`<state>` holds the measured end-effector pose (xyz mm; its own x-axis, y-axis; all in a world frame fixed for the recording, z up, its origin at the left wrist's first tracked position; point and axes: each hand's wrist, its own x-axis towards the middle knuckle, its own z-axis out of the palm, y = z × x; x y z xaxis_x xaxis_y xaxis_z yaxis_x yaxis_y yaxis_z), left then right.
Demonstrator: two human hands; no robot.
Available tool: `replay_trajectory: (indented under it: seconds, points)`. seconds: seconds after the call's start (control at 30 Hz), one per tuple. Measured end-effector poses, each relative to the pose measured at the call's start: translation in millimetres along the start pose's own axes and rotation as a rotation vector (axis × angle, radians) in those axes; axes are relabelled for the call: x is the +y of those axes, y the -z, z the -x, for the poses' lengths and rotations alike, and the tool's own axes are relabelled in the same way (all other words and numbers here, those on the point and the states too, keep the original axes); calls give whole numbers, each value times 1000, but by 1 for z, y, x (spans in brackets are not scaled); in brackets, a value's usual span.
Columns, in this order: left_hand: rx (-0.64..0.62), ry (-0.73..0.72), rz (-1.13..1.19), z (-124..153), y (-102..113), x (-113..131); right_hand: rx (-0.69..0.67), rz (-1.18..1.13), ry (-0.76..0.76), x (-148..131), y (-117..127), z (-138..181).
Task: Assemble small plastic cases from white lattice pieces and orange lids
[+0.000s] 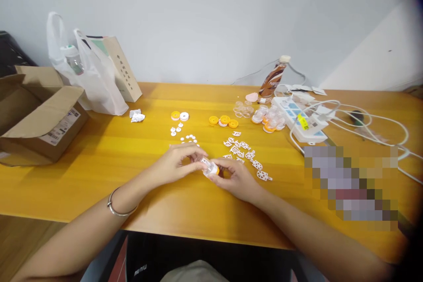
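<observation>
Between my two hands is a small clear plastic container (209,168) with a white and orange end. The fingers of my left hand (188,161) pinch its clear end, and my right hand (234,177) grips the orange end. Just behind my left hand lie small white discs (190,137), partly hidden by it. Flat white wheel-shaped plastic pieces (257,165) are spread beyond my right hand. Farther back sit orange round caps (213,120), clear rings (243,109), and a cluster of clear containers with orange ends (269,119). An orange and a white cap (184,116) lie side by side.
An open cardboard box (62,136) and a white plastic bag (99,83) stand at the left, near crumpled foil (137,116). On the right are a brown drink bottle (272,80), a white power strip (299,121) and looping white cables (390,126). A blurred patch covers the right side.
</observation>
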<state>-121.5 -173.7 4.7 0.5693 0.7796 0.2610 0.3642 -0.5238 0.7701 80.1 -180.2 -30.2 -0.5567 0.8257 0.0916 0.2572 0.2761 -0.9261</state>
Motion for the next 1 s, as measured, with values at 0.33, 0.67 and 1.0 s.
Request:
replay_trajectory:
  seconds: [0.33,0.67,1.0]
  points:
    - [5,87,200,1,-1,-3,-91,-302,-104,2,3,-3]
    - [-100,13,357,-1,6,0,-60,-588,-171,4,0,-3]
    - [-102,27,406,-3,-1,-1,-121,-615,-186,4,-4,-1]
